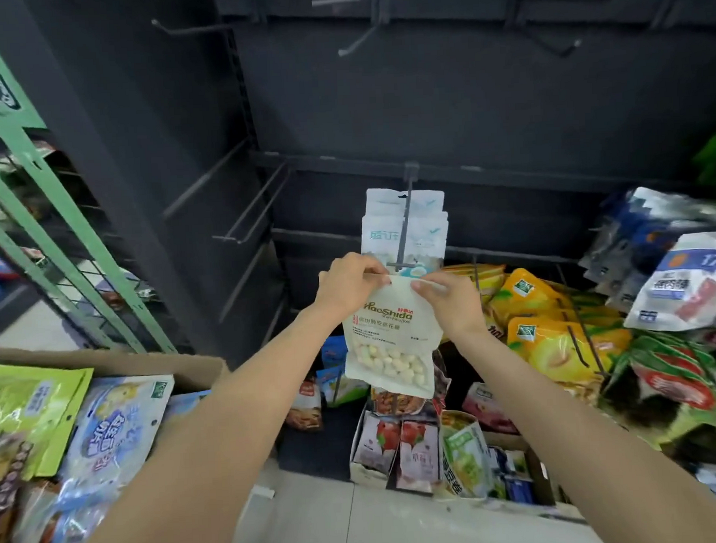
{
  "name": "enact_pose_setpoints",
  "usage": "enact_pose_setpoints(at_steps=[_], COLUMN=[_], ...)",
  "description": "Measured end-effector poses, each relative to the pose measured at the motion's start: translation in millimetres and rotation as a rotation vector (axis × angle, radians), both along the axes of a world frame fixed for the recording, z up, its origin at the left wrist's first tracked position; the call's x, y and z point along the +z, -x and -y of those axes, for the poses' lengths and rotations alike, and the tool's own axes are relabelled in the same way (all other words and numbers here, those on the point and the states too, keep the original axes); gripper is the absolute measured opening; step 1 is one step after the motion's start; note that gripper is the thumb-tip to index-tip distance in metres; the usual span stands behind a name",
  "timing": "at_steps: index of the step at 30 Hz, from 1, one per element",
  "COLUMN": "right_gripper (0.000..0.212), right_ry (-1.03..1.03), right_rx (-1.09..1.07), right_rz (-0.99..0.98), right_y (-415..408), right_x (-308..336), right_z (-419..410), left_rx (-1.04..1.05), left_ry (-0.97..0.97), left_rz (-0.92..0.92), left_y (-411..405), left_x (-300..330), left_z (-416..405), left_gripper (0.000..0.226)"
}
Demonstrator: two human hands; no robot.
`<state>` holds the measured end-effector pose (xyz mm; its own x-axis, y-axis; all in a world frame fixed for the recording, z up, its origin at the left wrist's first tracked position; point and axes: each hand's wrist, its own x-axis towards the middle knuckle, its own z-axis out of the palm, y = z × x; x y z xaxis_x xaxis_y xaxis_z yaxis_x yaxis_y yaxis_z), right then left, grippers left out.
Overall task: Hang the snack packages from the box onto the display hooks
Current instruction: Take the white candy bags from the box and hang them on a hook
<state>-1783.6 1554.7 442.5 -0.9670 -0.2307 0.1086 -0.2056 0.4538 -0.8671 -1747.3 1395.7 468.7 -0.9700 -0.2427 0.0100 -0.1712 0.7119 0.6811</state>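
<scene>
A white snack pouch with a clear window of pale sweets hangs from both my hands in the middle of the view. My left hand pinches its top left corner. My right hand pinches the top right corner. The pouch's top edge is right at the tip of a dark display hook. Matching white pouches hang on that hook behind it. The cardboard box at the lower left holds several snack bags.
Bare hooks stick out of the dark rack to the left and above. Yellow bags and other hung packs fill the right side. Small cartons stand on the floor below. A green wire rack stands far left.
</scene>
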Motion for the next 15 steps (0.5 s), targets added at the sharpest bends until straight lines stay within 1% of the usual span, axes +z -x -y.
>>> enact_pose_setpoints(at_steps=[2, 5, 9, 11, 14, 15], right_gripper=[0.014, 0.013, 0.015, 0.012, 0.012, 0.013], right_ry=[-0.001, -0.02, -0.108, -0.141, -0.243, -0.27], right_rx=[-0.008, 0.015, 0.052, 0.096, 0.181, 0.189], right_rz=[-0.005, -0.003, -0.004, -0.02, -0.08, -0.099], right_y=[11.1, 29.9, 49.7, 55.8, 59.3, 59.1], right_x=[2.3, 1.8, -4.1, -5.6, -12.0, -13.8], right_z=[-1.8, 0.0, 2.1, -0.7, -6.5, -7.3], left_rx=[0.01, 0.036, 0.051, 0.023, -0.015, -0.015], left_ry=[-0.036, -0.062, -0.067, -0.045, 0.035, 0.064], left_rz=[-0.017, -0.05, -0.087, -0.087, -0.07, -0.075], left_y=[9.4, 19.5, 27.5, 29.0, 27.7, 27.1], left_x=[0.3, -1.1, -9.2, -12.6, -17.6, -19.0], left_z=[-3.6, -5.7, -2.3, 0.8, 2.8, 1.7], left_gripper=[0.009, 0.017, 0.03, 0.025, 0.007, 0.006])
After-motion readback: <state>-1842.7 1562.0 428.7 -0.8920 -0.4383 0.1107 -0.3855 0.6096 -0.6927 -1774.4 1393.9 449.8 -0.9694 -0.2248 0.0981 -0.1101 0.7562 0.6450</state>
